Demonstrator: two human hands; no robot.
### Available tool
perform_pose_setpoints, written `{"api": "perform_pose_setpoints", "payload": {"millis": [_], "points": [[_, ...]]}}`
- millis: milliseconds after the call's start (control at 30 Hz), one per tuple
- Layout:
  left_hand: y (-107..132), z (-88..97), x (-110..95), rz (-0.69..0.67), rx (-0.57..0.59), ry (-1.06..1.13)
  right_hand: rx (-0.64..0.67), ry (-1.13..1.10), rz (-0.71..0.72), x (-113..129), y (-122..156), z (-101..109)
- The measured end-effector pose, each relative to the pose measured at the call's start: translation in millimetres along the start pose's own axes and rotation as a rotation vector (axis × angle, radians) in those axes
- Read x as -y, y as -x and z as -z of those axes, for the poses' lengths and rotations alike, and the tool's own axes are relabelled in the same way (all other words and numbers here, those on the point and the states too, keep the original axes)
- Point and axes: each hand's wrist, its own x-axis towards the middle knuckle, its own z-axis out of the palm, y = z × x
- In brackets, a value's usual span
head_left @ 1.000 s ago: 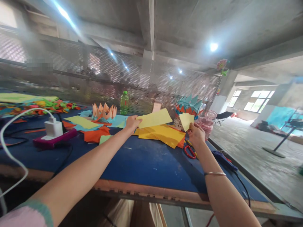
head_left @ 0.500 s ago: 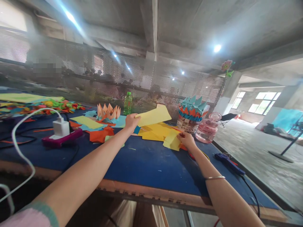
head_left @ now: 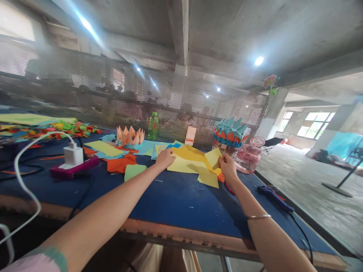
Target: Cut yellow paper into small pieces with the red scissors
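My right hand (head_left: 227, 166) pinches a small yellow piece of paper (head_left: 212, 158), raised and tilted above other yellow pieces (head_left: 209, 179) on the table. My left hand (head_left: 165, 159) has its fingers curled at the left end of a long pale yellow paper sheet (head_left: 181, 165), which lies low over deeper yellow paper (head_left: 193, 153). A blue paper scrap (head_left: 174, 145) is just beyond the left fingers. Beside the right wrist, a red loop (head_left: 229, 187) shows in part.
Peach folded-paper points (head_left: 130, 136), a green bottle (head_left: 153, 126) and orange paper (head_left: 121, 163) sit left. At right are a layered blue-and-orange paper piece (head_left: 231, 130), a pink jar (head_left: 248, 158) and a purple-handled tool (head_left: 275, 198). A power strip (head_left: 75, 166) carries a white charger.
My left hand has lowered the long pale yellow sheet onto the yellow paper. My right hand has lifted a small yellow piece from the pieces beside it.
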Motion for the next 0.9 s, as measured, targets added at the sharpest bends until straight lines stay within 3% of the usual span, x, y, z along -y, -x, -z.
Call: {"api": "perform_pose_setpoints", "payload": {"millis": [200,433,500,600,700,900], "points": [[5.4,10.5,-4.8,-0.018,0.066,-0.123,0.033,-0.017,-0.021,3.7,2.6,-4.0],[3.1,18.7,-6.0,-0.074,-0.028,-0.124,0.067,-0.033,-0.031,8.5,5.4,-4.4],[1.3,18.1,-6.4,-0.152,0.031,-0.114,0.073,-0.034,-0.034,9.7,6.1,-4.3],[1.2,15.4,-6.6,-0.292,0.220,-0.146,0.082,-0.032,-0.037,11.6,6.7,-3.6],[3.7,14.1,-5.0,-0.318,0.360,-0.165,0.091,-0.029,-0.041,13.8,7.2,-2.6],[4.1,13.3,-0.4,-0.217,0.292,-0.078,0.109,-0.014,-0.045,18.3,9.2,-1.3]]}}
